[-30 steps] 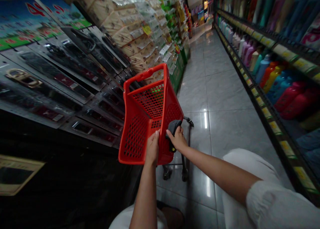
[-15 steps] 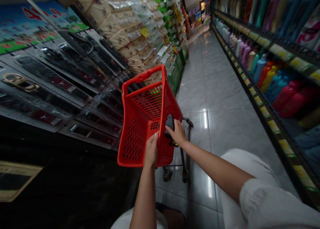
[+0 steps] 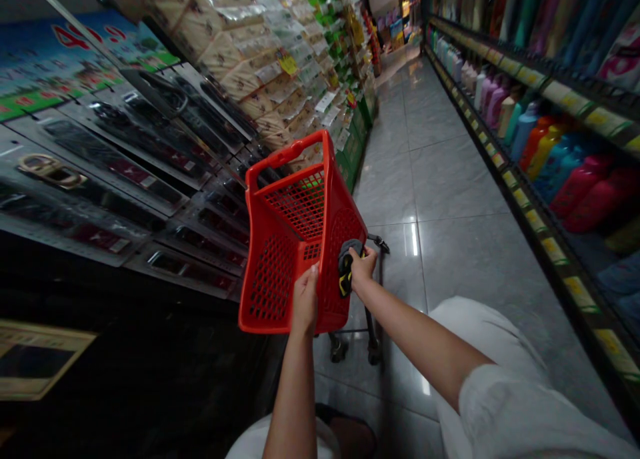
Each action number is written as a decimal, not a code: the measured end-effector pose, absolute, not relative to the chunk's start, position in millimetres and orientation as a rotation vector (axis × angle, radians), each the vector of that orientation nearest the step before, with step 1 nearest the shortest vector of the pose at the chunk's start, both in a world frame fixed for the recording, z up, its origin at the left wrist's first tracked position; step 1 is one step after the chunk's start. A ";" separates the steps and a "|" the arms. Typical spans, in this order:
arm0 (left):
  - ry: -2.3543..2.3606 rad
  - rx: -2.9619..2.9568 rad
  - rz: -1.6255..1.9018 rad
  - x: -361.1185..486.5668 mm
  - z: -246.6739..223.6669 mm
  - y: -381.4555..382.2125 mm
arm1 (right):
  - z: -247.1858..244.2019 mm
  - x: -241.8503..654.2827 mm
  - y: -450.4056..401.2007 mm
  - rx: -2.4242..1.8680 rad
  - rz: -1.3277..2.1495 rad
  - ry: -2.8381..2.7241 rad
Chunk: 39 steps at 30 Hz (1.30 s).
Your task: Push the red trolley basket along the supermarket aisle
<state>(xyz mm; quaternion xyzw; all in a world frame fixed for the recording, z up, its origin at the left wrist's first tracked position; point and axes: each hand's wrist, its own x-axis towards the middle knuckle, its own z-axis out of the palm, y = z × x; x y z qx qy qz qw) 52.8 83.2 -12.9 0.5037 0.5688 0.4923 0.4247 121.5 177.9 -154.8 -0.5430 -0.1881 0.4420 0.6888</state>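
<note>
A red plastic shopping basket (image 3: 270, 279) with mesh walls stands tilted on a dark wheeled frame (image 3: 373, 332). My left hand (image 3: 305, 299) grips the basket's near rim, thumb up along the edge. At the basket's right side, my right hand (image 3: 363, 267) is closed on a dark grey cloth (image 3: 345, 262) with black and yellow parts, held against the red outer wall. The fingertips behind the cloth are partly hidden. Nothing shows inside the visible part of the basket.
Packaged belts (image 3: 125, 159) hang on the left above a dark base. Stacked beige packages (image 3: 215, 39) continue along that side. Shelves of coloured bottles (image 3: 527, 125) line the right. A grey tiled floor (image 3: 445, 179) runs between them.
My right hand has shifted slightly right and down, and the cloth has turned and bunched, showing more yellow. My left hand keeps its grip on the rim. The view has shifted a little.
</note>
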 end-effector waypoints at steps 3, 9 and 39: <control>1.430 1.280 1.253 53.3 -12.9 85.8 | -148.8 115.6 174.3 -1.224 1.003 -0.356; 1.445 1.227 1.265 52.6 -13.7 89.2 | -143.9 104.7 131.1 -1.314 1.091 -0.657; 1.439 1.206 1.226 50.4 -10.6 80.7 | -158.4 150.7 156.6 -1.516 0.988 -1.010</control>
